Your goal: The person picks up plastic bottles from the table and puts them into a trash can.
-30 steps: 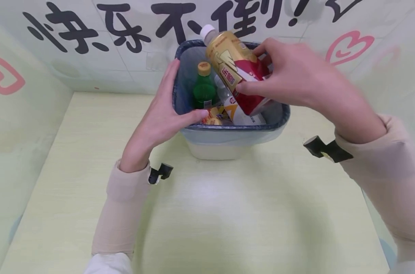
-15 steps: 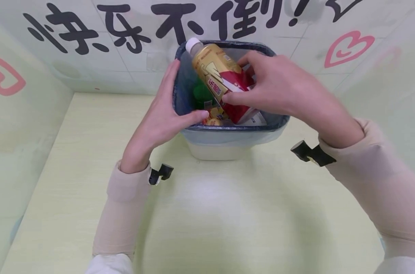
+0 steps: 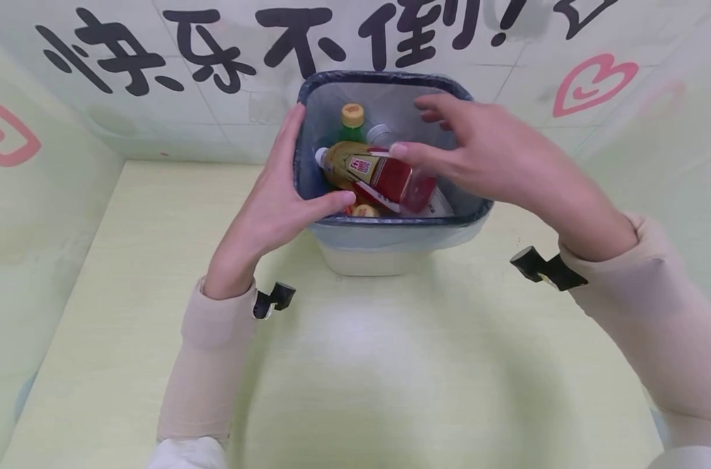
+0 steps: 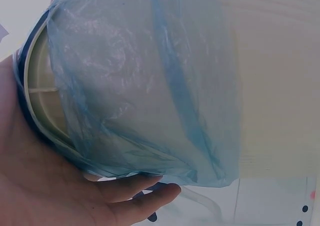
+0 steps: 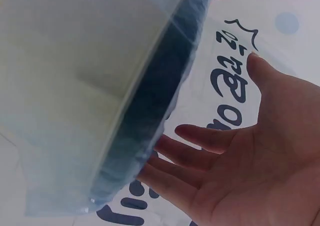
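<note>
In the head view my left hand (image 3: 267, 208) grips the near-left corner of a bin (image 3: 363, 262), its thumb lying over the front rim. A blue translucent liner (image 4: 135, 95) covers the bin's outside in the left wrist view. A drink bottle (image 3: 387, 179) with a gold and red label lies on its side inside, white cap to the left. Over the bin's right side hovers my right hand (image 3: 496, 156), thumb and fingers spread and holding nothing. The right wrist view shows its loose fingers beside the lined rim (image 5: 150, 95).
Under and behind the drink bottle are a green bottle (image 3: 352, 130) with a yellow cap, a clear bottle (image 3: 382, 135) and other packaging. The bin stands on a pale wooden surface (image 3: 355, 371) near a wall (image 3: 261, 111) with large black characters.
My right hand has lowered the gold and red bottle into the bin and let it go; the bottle now lies flatter on the others. The left hand has stayed on the rim.
</note>
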The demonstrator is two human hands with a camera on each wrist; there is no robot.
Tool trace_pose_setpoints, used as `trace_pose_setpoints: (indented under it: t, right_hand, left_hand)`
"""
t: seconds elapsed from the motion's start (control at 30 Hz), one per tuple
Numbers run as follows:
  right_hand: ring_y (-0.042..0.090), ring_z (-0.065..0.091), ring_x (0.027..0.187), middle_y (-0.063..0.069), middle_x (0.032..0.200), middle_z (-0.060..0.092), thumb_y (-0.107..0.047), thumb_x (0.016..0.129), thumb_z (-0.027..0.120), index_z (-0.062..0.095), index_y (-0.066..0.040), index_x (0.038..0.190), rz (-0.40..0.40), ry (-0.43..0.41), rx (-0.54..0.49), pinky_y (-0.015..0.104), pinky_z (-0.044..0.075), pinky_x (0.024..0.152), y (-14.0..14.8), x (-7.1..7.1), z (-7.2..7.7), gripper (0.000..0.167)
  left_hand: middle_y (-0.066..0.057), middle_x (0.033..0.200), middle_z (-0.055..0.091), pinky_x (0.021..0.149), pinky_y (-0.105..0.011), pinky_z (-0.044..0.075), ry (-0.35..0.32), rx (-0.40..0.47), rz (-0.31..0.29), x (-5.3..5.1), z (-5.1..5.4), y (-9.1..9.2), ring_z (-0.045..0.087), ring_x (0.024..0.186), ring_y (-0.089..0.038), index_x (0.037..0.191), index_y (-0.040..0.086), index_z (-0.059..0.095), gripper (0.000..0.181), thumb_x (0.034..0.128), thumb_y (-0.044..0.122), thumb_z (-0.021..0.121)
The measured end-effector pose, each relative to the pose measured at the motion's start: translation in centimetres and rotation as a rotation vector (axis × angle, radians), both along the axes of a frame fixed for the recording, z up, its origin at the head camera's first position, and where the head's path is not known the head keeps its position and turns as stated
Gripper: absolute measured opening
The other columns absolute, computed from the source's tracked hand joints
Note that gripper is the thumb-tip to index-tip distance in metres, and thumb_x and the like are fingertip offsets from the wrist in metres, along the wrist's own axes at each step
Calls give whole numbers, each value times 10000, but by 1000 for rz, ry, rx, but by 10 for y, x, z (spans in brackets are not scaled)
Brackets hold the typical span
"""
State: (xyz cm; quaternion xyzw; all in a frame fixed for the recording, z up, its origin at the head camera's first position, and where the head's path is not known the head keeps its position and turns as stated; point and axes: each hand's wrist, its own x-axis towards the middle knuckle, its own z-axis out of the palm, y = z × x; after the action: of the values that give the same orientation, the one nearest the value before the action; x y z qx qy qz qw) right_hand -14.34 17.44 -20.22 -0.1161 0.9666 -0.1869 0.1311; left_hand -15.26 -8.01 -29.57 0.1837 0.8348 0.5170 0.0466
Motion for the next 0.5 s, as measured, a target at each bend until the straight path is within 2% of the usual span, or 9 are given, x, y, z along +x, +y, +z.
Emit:
trace_pose_setpoints:
  t: [0.3,0.4,0.5]
  right_hand:
    - [302,433,1365,89,1505,461,-636,927,544,388,-168,1531,37,43,-23,526,344,1101,5,1,-4,780]
    - [291,405,1392,68,1523,443,-631,924,555,382,-170,1536,66,74,-23,523,320,1121,7,1,-6,785]
    - [281,363,1423,62,1551,402,-602,916,597,360,-162,1547,137,127,-24,506,292,1145,11,1,-9,804]
  left_hand:
    - [109,1653,33,1202,-386,139,23,33,3,-3,-4,-7,81,1487,-60,1607,240,50,1075,831,355,784]
    - [112,1652,55,1198,-387,156,37,61,3,-4,-6,-11,114,1486,-76,1607,256,66,1058,834,448,763]
    - [113,1649,78,1192,-369,162,66,91,-10,-4,-7,-13,130,1481,-71,1606,265,80,1079,808,633,706]
